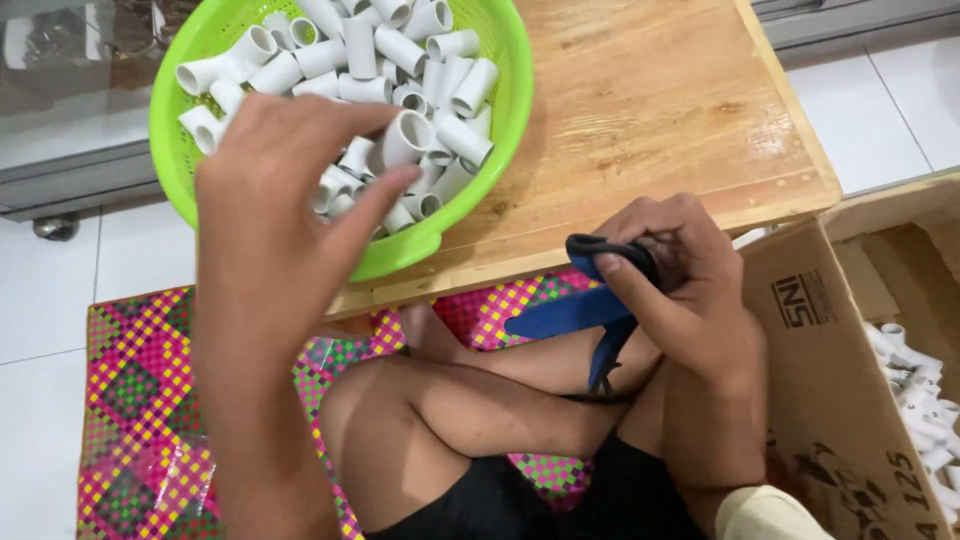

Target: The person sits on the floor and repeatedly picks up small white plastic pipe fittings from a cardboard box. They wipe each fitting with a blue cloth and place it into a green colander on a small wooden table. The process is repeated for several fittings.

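Note:
My left hand [275, 190] reaches over a lime green basket [500, 90] and pinches a white plastic pipe fitting [405, 138] between thumb and fingers. The basket holds several more white pipe fittings [350, 50], mostly tee pieces and short tubes. My right hand [680, 280] rests above my crossed legs near the table's front edge and grips a black and blue hand tool [590, 300], its blue part pointing down and left.
The basket stands on a low wooden table [660, 110]. An open cardboard box [840, 370] at the right holds more white fittings [925, 400]. I sit on a pink and green woven mat [140, 400] laid over a white tiled floor.

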